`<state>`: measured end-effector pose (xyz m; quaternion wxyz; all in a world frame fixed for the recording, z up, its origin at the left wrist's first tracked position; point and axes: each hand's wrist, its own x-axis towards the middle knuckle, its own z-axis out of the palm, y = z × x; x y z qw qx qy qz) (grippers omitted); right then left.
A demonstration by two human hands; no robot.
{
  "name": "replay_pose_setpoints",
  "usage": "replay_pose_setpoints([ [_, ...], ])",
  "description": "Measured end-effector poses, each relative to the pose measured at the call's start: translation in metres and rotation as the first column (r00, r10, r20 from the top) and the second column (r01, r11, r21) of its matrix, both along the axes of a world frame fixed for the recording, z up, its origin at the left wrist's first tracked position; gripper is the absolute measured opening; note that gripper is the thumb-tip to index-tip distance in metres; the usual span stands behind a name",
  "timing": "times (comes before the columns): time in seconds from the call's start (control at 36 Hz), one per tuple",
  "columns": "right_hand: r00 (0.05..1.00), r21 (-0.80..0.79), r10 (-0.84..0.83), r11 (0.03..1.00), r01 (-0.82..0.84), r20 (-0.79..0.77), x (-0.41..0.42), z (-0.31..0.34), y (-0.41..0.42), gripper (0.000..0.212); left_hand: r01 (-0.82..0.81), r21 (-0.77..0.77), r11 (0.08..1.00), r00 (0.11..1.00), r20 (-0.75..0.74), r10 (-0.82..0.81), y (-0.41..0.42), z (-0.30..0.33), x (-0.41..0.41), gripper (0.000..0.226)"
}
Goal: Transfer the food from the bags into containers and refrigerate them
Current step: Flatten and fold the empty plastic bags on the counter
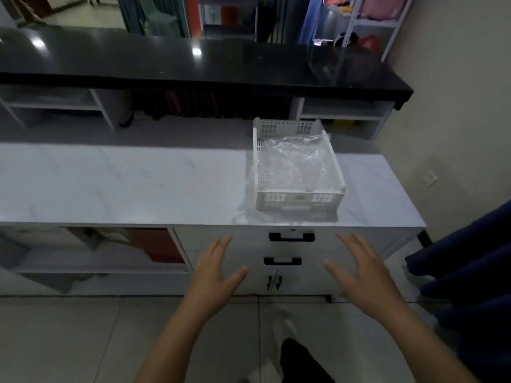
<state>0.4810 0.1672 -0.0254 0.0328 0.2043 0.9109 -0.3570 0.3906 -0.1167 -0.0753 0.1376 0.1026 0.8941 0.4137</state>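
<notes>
A white perforated plastic crate (300, 200) stands on the white marble-look counter (124, 183), right of centre near its front edge. Crumpled clear plastic bags (293, 158) lie inside the crate; no food shows in them. My left hand (218, 268) and my right hand (362, 269) hover in front of the counter's drawers, below the crate, palms down with fingers spread and straight. Neither hand touches or holds anything. No food containers and no refrigerator are in view.
Two black drawer handles (291, 236) sit in the cabinet front between my hands. A raised black countertop (193, 64) runs behind the white counter, with open shelves under it. Dark blue fabric (470, 286) hangs at the right. Pale floor tiles lie below.
</notes>
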Motion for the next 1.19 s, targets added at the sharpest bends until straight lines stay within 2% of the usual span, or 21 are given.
replay_pose_setpoints([
  [0.19, 0.995, 0.044, 0.052, 0.998, -0.049, -0.082, -0.105, 0.02, 0.047, 0.062, 0.0, 0.043, 0.999, 0.995, -0.098, 0.005, 0.038, 0.033, -0.101, 0.073],
  [0.36, 0.979, 0.09, 0.176, 0.982, -0.167, -0.105, -0.211, 0.034, 0.081, 0.062, -0.075, 0.008, 0.997, 0.996, -0.05, 0.075, 0.076, 0.044, -0.175, 0.071],
  [0.5, 0.934, 0.217, 0.353, 0.909, -0.357, 0.06, -0.302, 0.03, 0.105, 0.066, -0.159, -0.067, 0.985, 0.987, 0.006, 0.16, 0.101, 0.04, -0.22, 0.061],
  [0.61, 0.905, 0.239, 0.397, 0.874, -0.423, 0.151, -0.37, 0.023, 0.127, 0.069, -0.21, -0.084, 0.974, 0.977, 0.013, 0.212, 0.11, 0.028, -0.238, 0.03],
  [0.69, 0.871, 0.353, 0.415, 0.799, -0.486, 0.262, -0.411, 0.013, 0.137, 0.068, -0.24, -0.072, 0.968, 0.971, -0.018, 0.24, 0.111, 0.02, -0.242, 0.006],
  [0.86, 0.801, 0.497, 0.324, 0.65, -0.575, 0.504, -0.455, 0.005, 0.131, 0.046, -0.292, 0.059, 0.955, 0.956, -0.007, 0.293, 0.095, 0.019, -0.245, 0.01],
  [1.03, 0.789, 0.439, 0.347, 0.684, -0.583, 0.508, -0.47, 0.003, 0.122, 0.034, -0.368, 0.191, 0.91, 0.93, 0.044, 0.366, 0.07, 0.035, -0.253, 0.003],
  [1.14, 0.858, 0.348, 0.353, 0.804, -0.482, 0.373, -0.472, 0.011, 0.116, 0.008, -0.411, 0.313, 0.856, 0.909, 0.066, 0.413, 0.042, 0.05, -0.258, 0.008],
  [1.19, 0.888, 0.31, 0.361, 0.842, -0.442, 0.284, -0.469, 0.021, 0.108, 0.011, -0.429, 0.385, 0.817, 0.896, 0.069, 0.439, 0.026, 0.06, -0.261, 0.011],
])
